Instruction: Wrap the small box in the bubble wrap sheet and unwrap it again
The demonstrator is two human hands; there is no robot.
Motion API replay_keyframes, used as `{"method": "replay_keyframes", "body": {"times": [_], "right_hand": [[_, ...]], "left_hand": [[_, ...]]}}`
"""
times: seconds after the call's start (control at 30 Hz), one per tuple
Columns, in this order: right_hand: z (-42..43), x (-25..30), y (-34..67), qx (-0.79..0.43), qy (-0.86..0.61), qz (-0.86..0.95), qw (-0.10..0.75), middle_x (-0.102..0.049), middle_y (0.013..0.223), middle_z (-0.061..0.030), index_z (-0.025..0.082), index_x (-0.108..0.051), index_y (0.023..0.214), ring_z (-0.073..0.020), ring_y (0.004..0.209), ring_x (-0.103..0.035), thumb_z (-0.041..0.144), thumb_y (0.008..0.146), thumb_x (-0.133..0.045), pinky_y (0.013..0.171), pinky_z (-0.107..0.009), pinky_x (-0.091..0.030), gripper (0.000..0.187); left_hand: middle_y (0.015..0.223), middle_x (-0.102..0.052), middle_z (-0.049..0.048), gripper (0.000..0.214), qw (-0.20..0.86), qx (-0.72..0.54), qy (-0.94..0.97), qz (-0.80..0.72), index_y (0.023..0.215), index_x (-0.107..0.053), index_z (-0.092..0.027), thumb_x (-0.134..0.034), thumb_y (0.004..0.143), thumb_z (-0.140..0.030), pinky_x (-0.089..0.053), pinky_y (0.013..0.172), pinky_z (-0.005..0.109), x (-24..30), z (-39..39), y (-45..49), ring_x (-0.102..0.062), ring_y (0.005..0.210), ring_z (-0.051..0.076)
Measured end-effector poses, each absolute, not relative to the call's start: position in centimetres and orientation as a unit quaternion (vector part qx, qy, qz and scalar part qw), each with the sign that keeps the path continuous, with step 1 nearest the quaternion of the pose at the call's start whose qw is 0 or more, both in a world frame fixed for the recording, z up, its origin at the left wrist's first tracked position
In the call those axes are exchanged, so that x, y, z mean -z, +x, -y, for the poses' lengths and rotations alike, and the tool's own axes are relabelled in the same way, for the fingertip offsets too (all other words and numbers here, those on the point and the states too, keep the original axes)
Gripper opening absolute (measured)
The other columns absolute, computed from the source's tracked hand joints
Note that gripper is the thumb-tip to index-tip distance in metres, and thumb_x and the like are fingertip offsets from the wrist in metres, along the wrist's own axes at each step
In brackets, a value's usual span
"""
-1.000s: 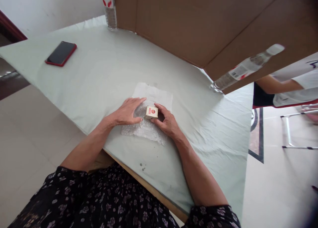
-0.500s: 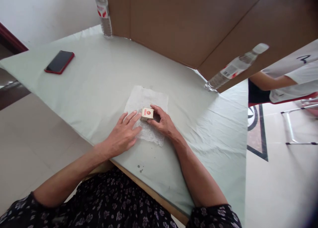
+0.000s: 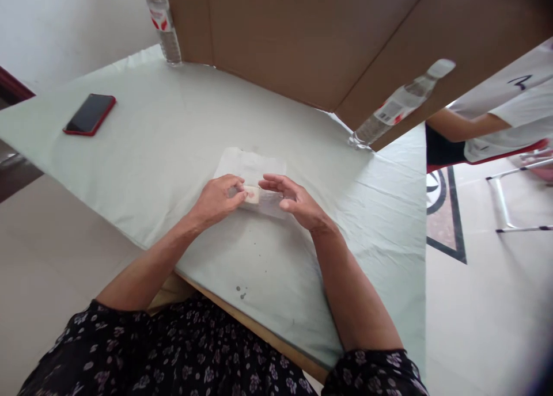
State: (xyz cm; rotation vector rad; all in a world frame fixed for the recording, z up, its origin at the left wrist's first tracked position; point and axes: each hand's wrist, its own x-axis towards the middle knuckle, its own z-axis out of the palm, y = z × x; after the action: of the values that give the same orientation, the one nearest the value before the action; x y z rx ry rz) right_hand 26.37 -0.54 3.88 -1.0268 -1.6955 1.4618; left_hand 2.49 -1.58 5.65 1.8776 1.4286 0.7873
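A small cream cardboard box (image 3: 252, 195) with a red mark lies at the middle of the table. Its face looks hazy under the near part of a translucent bubble wrap sheet (image 3: 250, 160), which is folded up over it. My left hand (image 3: 219, 197) is closed at the box's left end, thumb in front and fingers behind, gripping box and wrap together. To the right, my right hand (image 3: 298, 200) hovers open by the wrap, thumb and fingers apart with nothing between them.
A phone (image 3: 90, 114) in a red case lies on the cloth-covered table (image 3: 151, 154) at left. Two plastic bottles (image 3: 164, 30) stand against a brown cardboard screen (image 3: 276, 39), the right bottle (image 3: 400, 108) leaning in view. Beyond it are another person's arm (image 3: 466, 125) and a metal frame (image 3: 503, 203).
The near part of the bubble wrap has been folded up over the box. My left hand has closed on the box's left end; my right hand has let go and moved slightly right.
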Motion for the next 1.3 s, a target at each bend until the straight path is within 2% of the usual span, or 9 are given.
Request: {"method": "replay_keyframes", "body": {"times": [0.13,0.27,0.33,0.43,0.63,0.87,1.13,1.3], "right_hand": [[0.6,-3.3,25.2,-0.5,-0.462,0.646,0.344,-0.071,0.123,-0.0093,0.025,-0.065,0.122,-0.0285,0.118,-0.064,0.056,0.067,-0.085,0.102,-0.047,-0.049,0.066],[0.3,-1.9,24.2,-0.5,-0.486,0.615,0.369,-0.073,0.099,-0.0045,0.023,-0.069,0.096,-0.0214,0.089,-0.067,0.053,0.067,-0.083,0.084,-0.038,-0.053,0.044],[0.3,-1.5,24.1,-0.501,-0.485,0.608,0.38,-0.073,0.1,-0.0042,0.022,-0.067,0.084,-0.0189,0.084,-0.065,0.051,0.069,-0.082,0.081,-0.036,-0.052,0.036],[0.4,-1.3,23.9,-0.506,-0.472,0.598,0.404,-0.072,0.109,-0.0057,0.02,-0.063,0.072,-0.0186,0.088,-0.065,0.046,0.071,-0.079,0.082,-0.034,-0.05,0.031],[0.6,-1.2,23.5,-0.515,-0.47,0.578,0.425,-0.073,0.1,-0.0059,0.02,-0.062,0.069,-0.0155,0.078,-0.062,0.044,0.071,-0.08,0.073,-0.03,-0.046,0.03],[0.8,-1.5,23.3,-0.53,-0.469,0.556,0.437,-0.072,0.095,-0.0047,0.019,-0.062,0.069,-0.0131,0.074,-0.059,0.038,0.07,-0.081,0.071,-0.028,-0.045,0.027],[0.8,-1.7,23.5,-0.527,-0.484,0.551,0.43,-0.073,0.091,-0.0043,0.019,-0.064,0.072,-0.0144,0.075,-0.06,0.041,0.071,-0.08,0.069,-0.028,-0.045,0.027],[1.3,-2.0,23.1,-0.502,-0.496,0.571,0.419,-0.073,0.089,-0.0041,0.019,-0.063,0.07,-0.0144,0.075,-0.061,0.039,0.074,-0.077,0.071,-0.029,-0.046,0.025]], "left_hand": [[0.117,-0.076,0.0037,0.021,0.371,-0.322,0.671,-0.556,0.079,-0.067,-0.021,-0.066,0.082,-0.042,-0.052,0.077,0.033,-4.9,1.4,3.0,-0.068,0.092,0.022],[0.106,-0.077,0.0048,0.022,0.399,-0.344,0.65,-0.547,0.084,-0.069,-0.02,-0.067,0.082,-0.041,-0.052,0.08,0.032,-4.2,1.3,2.8,-0.068,0.095,0.022],[0.105,-0.077,0.0056,0.022,0.41,-0.353,0.645,-0.539,0.082,-0.068,-0.019,-0.067,0.081,-0.041,-0.052,0.082,0.032,-4.0,1.2,2.8,-0.069,0.095,0.022],[0.106,-0.076,0.007,0.023,0.415,-0.369,0.641,-0.53,0.075,-0.064,-0.018,-0.068,0.08,-0.041,-0.051,0.086,0.033,-4.0,1.2,2.8,-0.069,0.097,0.022],[0.099,-0.077,0.0067,0.019,0.415,-0.391,0.643,-0.511,0.071,-0.064,-0.019,-0.066,0.078,-0.036,-0.051,0.086,0.032,-4.0,1.3,3.0,-0.069,0.096,0.021],[0.092,-0.077,0.0061,0.015,0.415,-0.396,0.645,-0.506,0.072,-0.066,-0.018,-0.064,0.079,-0.031,-0.05,0.084,0.031,-3.6,1.2,3.0,-0.069,0.094,0.02],[0.081,-0.073,0.0015,0.014,0.422,-0.383,0.639,-0.517,0.074,-0.066,-0.018,-0.067,0.078,-0.031,-0.046,0.073,0.027,-3.5,1.2,3.1,-0.063,0.079,0.016],[0.09,-0.075,0.0036,0.012,0.443,-0.375,0.635,-0.51,0.075,-0.068,-0.018,-0.066,0.077,-0.029,-0.047,0.08,0.028,-3.7,1.1,2.8,-0.067,0.087,0.018]]}}
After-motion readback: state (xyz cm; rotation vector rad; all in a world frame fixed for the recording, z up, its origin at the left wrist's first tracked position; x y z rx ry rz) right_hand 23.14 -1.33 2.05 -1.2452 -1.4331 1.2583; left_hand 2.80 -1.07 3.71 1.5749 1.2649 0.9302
